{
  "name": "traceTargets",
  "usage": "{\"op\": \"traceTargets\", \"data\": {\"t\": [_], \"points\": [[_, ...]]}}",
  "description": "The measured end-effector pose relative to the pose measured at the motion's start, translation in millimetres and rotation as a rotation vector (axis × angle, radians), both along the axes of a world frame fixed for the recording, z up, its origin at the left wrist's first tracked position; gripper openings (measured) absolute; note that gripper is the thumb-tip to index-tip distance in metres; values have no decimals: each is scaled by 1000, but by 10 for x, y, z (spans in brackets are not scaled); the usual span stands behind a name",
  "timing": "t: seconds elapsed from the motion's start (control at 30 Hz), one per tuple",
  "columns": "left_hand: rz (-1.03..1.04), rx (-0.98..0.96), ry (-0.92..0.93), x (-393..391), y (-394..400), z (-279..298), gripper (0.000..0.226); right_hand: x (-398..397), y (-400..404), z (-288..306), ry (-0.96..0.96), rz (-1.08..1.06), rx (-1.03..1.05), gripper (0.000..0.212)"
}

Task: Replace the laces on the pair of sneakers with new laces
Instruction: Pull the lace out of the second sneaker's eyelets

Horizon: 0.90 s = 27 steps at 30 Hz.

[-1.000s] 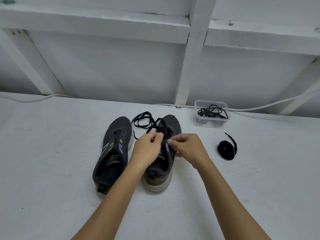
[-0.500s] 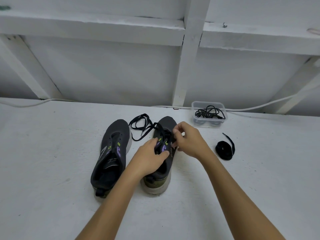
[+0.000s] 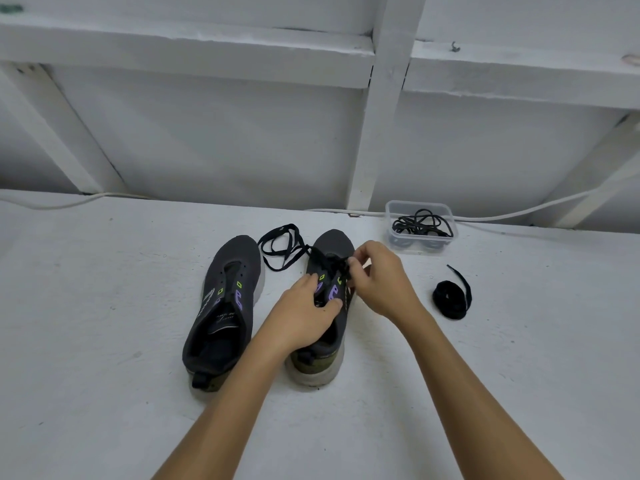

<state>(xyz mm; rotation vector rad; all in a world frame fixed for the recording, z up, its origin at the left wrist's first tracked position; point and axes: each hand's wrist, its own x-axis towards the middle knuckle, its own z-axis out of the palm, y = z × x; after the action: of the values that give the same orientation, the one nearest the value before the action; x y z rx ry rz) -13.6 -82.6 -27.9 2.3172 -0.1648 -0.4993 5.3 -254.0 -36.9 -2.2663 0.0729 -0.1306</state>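
Lower centre: both forearms reach up-frame to right sneaker. Left hand has slid from lace area down onto shoe's collar, fingers and thumb gripping upper to steady it. Right hand has moved up-frame toward toe, fingertips pinching black lace at lower eyelets. Judgement: lacing of this shoe under way, one crossing being tightened. Left of it, left sneaker unlaced. Right of centre, coiled lace waits. Farther back, clear box holds black laces.
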Motion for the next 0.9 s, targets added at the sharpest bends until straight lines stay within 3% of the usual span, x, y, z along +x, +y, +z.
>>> {"op": "traceTargets", "data": {"t": [0.17, 0.33, 0.5, 0.6, 0.67, 0.73, 0.8, 0.9], "points": [[-17, 25, 4, 18, 10, -39, 49, -85, 15, -65, 228, 19, 18, 13], [-22, 44, 3, 10, 7, -34, 49, -144, 15, -13, 299, 18, 358, 13], [-20, 45, -2, 19, 6, -40, 52, -50, 35, -38, 222, 43, 176, 6], [-35, 40, 0, 12, -3, -32, 43, 28, -13, -12, 10, -75, 85, 18], [-47, 31, 3, 9, -6, -22, 39, 35, -1, 3, -56, -173, 130, 19], [-40, 31, 6, 31, -3, -25, 43, 7, 26, 31, 88, -242, 269, 6], [-39, 43, 7, 38, -6, -29, 45, -49, 46, 64, 317, -227, 338, 26], [-37, 62, 19, 41, -20, -39, 42, -107, 98, 43, 326, -91, 237, 23]]}}
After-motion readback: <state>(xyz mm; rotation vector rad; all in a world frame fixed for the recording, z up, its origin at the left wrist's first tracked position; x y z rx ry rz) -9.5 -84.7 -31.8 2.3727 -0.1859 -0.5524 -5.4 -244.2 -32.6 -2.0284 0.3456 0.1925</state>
